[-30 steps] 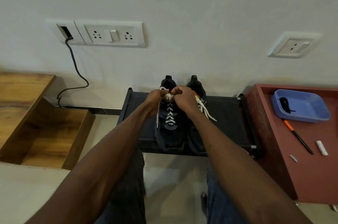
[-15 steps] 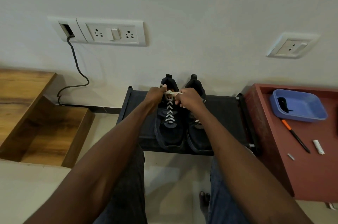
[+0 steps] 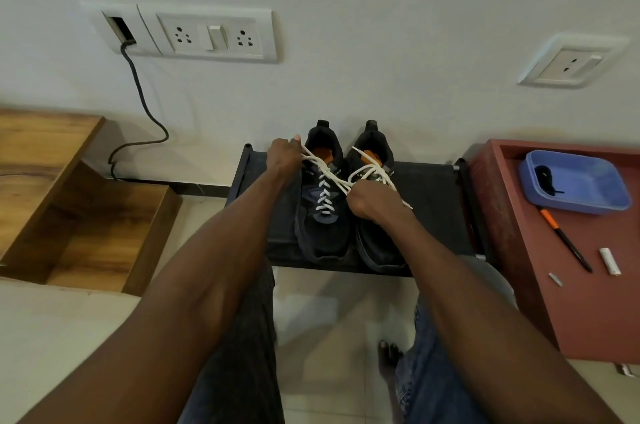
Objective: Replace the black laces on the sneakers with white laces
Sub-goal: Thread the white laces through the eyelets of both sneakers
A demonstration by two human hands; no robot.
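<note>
Two black sneakers stand side by side on a black rack (image 3: 433, 202), toes toward me. The left sneaker (image 3: 323, 233) carries a white lace (image 3: 325, 193) criss-crossed up its front with a knot near the top. My left hand (image 3: 284, 158) grips one end of that lace up and to the left. My right hand (image 3: 369, 198) grips the other end, pulled down and to the right over the right sneaker (image 3: 375, 247). The right sneaker has a loosely tied white lace (image 3: 372, 170). A black lace (image 3: 547, 177) lies in the blue tray (image 3: 588, 205).
A red table (image 3: 588, 312) at the right holds the blue tray, an orange-and-black pen (image 3: 566, 240), a small white tube (image 3: 609, 261) and a small metal piece (image 3: 556, 280). Wooden steps (image 3: 69, 202) stand at the left. A black cable (image 3: 138, 112) hangs from the wall socket panel (image 3: 207, 32).
My hands were together over the left sneaker's top; they have pulled apart, left hand up-left and right hand down-right, drawing the white lace taut around the knot.
</note>
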